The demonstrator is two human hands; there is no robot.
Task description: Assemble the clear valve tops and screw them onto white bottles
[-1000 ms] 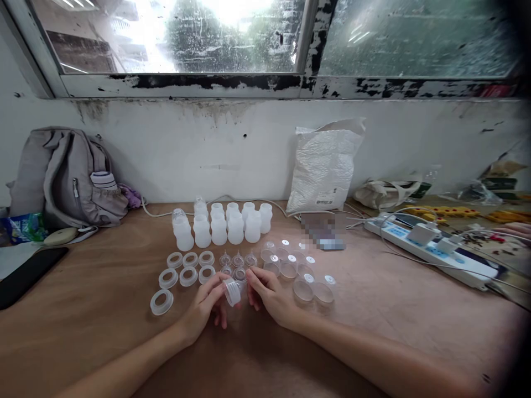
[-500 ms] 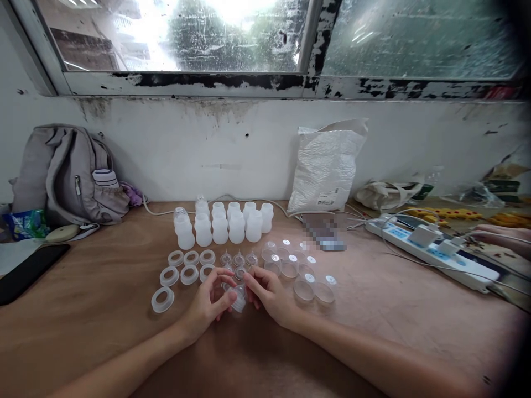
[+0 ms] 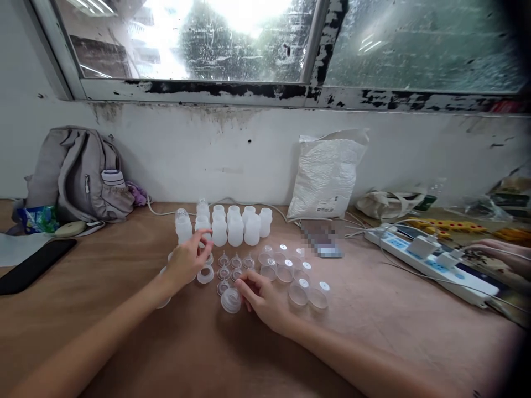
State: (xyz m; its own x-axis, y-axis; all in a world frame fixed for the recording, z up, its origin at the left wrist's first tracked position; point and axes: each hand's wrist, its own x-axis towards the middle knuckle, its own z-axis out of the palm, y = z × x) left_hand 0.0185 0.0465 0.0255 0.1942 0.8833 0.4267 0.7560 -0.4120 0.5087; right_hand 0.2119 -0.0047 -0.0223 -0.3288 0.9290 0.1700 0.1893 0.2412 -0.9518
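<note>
the left hand (image 3: 186, 260) has left the clear ridged piece (image 3: 230, 300) that it held half a second ago and moved forward and left, to the row of white bottles (image 3: 235, 229). its fingers are curled, in front of the second bottle from the left in the near row; i cannot tell whether they touch it or how far the grip is closed. the right hand (image 3: 261, 301) has stayed low by the clear ridged piece, thumb and fingers drawn in at its right edge; whether this grip pinches it or merely rests beside it, i cannot tell. the piece is on the near side of the small clear teats (image 3: 236, 261), which stand points up on the bench (image 3: 373, 331). left of them lie pale rings (image 3: 205, 274), some hidden by the left hand and forearm. right of the teats are clear round cups (image 3: 298, 296) with white discs near their rims. a white padded bag (image 3: 323, 179) leans on the wall behind, and a power strip (image 3: 427, 264) lies to the right, near another person's hand (image 3: 504, 253).
</note>
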